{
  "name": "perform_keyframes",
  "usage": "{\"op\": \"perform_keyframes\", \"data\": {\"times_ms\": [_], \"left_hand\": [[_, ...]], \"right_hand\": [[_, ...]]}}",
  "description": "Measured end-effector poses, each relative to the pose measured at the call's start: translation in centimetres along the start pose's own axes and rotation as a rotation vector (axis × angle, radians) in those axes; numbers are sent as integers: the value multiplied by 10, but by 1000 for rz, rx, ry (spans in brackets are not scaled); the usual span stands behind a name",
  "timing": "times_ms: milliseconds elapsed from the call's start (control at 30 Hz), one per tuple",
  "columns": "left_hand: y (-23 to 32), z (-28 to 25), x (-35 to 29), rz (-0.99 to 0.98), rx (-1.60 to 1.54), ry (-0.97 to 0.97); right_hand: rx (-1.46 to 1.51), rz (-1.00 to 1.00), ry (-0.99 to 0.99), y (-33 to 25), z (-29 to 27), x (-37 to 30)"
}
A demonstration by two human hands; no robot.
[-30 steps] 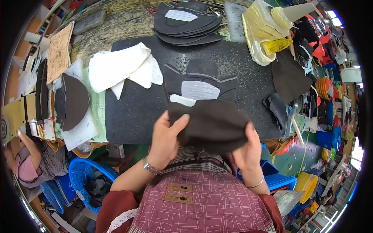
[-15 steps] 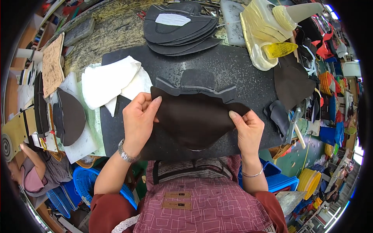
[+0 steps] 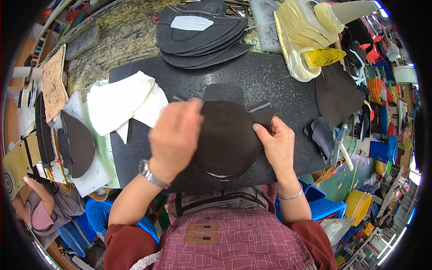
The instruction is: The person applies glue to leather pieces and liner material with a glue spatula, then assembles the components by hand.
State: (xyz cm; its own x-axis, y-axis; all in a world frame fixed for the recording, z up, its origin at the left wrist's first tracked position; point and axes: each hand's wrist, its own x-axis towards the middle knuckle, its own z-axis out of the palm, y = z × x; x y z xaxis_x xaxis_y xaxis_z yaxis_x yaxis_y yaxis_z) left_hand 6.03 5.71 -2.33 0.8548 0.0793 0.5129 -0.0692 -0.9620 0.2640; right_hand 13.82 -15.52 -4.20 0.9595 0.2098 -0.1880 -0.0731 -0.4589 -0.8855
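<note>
- Brown piece (image 3: 229,137) laid over grey piece (image 3: 223,93) on mat (image 3: 288,85), pos. approx.; grey top uncovered.
- R corner pinched by R hand (image 3: 280,141), not yet released.
- L hand (image 3: 175,135) blurred; grip can't be told.

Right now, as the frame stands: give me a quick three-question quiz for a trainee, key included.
1. Which hand pinches the right end of the brown piece?
2. True or false: the white pieces lie to the left of the brown piece.
3. Fill in: the top of the dark stack bears a ____ patch.

Key: 1. The right hand. 2. True. 3. White.
</note>
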Motion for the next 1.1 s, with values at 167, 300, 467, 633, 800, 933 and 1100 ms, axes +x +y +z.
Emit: {"op": "perform_keyframes", "data": {"times_ms": [167, 300, 467, 633, 800, 933, 1100], "left_hand": [[22, 10, -7, 183, -218, -513], [22, 4, -9, 168, -80, -564], [17, 3, -14, 146, -140, -493], [-47, -40, -19, -87, -133, -12], [-105, -71, -6, -254, -18, -98], [-121, -96, -22, -223, 18, -185], [-135, -98, -29, -134, -22, -420]], "right_hand": [[-468, -184, 49, -18, -3, 1], [-772, -315, 189, -37, -20, 34], [-294, -1031, -6, -86, 76, 114], [-475, -750, -160, -106, 118, 143], [71, -464, -221, -118, 78, 153], [-290, -985, -131, -129, 10, 43], [-679, -1071, -709, -69, -15, -37]]}}
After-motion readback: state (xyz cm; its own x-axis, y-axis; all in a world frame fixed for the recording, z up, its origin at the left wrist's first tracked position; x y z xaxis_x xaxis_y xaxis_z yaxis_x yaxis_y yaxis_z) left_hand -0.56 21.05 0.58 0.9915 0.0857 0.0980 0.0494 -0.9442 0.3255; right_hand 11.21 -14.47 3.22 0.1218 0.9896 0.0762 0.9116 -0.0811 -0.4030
